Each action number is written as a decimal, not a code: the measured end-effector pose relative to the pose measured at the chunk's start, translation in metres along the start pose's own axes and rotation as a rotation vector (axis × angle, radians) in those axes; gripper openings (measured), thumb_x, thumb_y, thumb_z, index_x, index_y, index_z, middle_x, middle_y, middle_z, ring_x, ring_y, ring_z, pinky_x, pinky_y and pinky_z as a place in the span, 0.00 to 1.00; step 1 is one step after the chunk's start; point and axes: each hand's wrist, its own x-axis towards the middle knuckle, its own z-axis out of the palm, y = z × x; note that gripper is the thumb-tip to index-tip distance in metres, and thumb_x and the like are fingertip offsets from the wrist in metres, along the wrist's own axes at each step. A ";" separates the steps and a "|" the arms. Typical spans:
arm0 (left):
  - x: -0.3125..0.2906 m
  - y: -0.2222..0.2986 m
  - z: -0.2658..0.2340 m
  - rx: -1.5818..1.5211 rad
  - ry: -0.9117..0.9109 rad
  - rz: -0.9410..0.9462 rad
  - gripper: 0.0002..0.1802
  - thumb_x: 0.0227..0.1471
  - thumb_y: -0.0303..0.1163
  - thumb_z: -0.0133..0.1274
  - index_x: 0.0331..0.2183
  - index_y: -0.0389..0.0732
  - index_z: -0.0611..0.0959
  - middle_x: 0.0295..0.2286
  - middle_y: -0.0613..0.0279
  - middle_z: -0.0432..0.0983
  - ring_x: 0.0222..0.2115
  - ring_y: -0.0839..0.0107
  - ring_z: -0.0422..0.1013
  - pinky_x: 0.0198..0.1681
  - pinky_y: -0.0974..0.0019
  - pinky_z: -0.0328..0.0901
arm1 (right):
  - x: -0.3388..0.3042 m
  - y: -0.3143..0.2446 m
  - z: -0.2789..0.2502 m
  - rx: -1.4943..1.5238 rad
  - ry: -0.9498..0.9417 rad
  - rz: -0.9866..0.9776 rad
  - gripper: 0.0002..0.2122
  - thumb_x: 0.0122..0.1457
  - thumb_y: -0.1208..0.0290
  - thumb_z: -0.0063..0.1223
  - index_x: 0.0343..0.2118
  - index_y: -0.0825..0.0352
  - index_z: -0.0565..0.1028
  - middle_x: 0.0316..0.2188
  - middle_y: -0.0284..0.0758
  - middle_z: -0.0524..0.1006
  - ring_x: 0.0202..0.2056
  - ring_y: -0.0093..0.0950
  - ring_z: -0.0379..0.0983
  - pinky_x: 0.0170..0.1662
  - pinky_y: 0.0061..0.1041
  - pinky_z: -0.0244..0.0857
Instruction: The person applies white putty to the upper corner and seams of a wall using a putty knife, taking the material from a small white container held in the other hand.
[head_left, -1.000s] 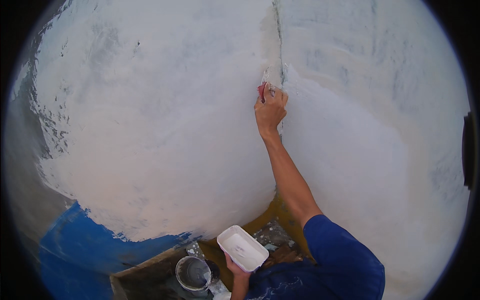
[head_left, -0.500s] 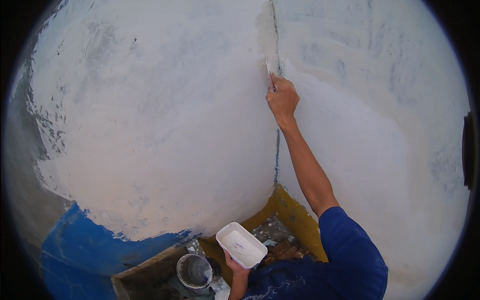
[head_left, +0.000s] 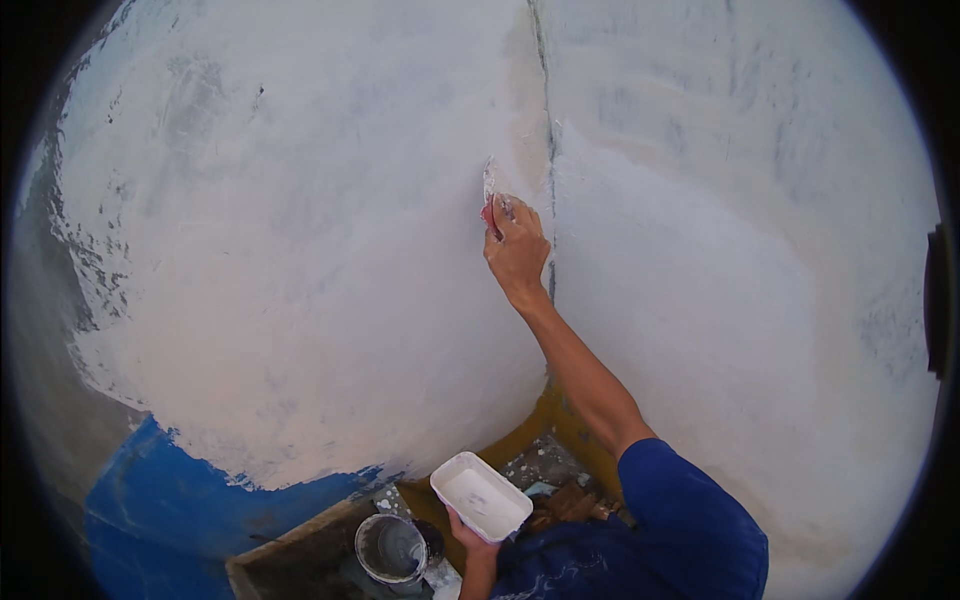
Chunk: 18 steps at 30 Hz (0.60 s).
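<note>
My right hand (head_left: 517, 245) is closed around the reddish handle of a putty knife (head_left: 489, 185), its blade smeared with white. The blade lies against the white-coated wall (head_left: 330, 230), just left of the dark corner line (head_left: 547, 120). A damp-looking beige strip of filler (head_left: 522, 100) runs along that corner above the hand. Low in the view, my left hand (head_left: 470, 535) grips a white rectangular tub (head_left: 482, 497) from beneath and its near side. Some whitish paste coats the tub's inside. Most of the left fingers are hidden under the tub.
A round bucket (head_left: 390, 548) with grey-white residue stands left of the tub, beside a wooden-edged box (head_left: 290, 550). Blue paint (head_left: 170, 500) covers the lower left wall, yellow paint (head_left: 545, 410) the corner's base. Brown debris (head_left: 570, 505) lies on the floor there.
My right hand has moved the putty knife left and down, off the corner line and onto the left wall. The left hand still holds the tub in nearly the same place.
</note>
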 end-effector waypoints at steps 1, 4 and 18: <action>0.000 -0.001 -0.001 0.003 0.022 -0.014 0.37 0.58 0.60 0.36 0.60 0.46 0.62 0.54 0.53 0.66 0.53 0.47 0.66 0.55 0.38 0.61 | -0.003 0.003 -0.012 0.083 -0.044 -0.023 0.17 0.45 0.79 0.58 0.42 0.65 0.80 0.38 0.34 0.78 0.41 0.34 0.73 0.40 0.32 0.71; 0.005 0.001 -0.004 0.012 0.036 -0.035 0.37 0.58 0.60 0.36 0.60 0.45 0.63 0.54 0.54 0.67 0.52 0.47 0.66 0.55 0.39 0.61 | 0.023 0.034 -0.024 0.066 0.084 0.004 0.16 0.47 0.77 0.56 0.42 0.62 0.80 0.37 0.33 0.78 0.40 0.34 0.73 0.39 0.32 0.70; -0.002 -0.001 0.004 0.036 0.015 -0.026 0.38 0.58 0.61 0.37 0.60 0.45 0.63 0.54 0.54 0.67 0.52 0.49 0.66 0.55 0.38 0.61 | 0.013 0.043 -0.017 0.087 0.036 0.137 0.15 0.49 0.74 0.57 0.42 0.61 0.80 0.32 0.35 0.77 0.37 0.38 0.73 0.35 0.36 0.69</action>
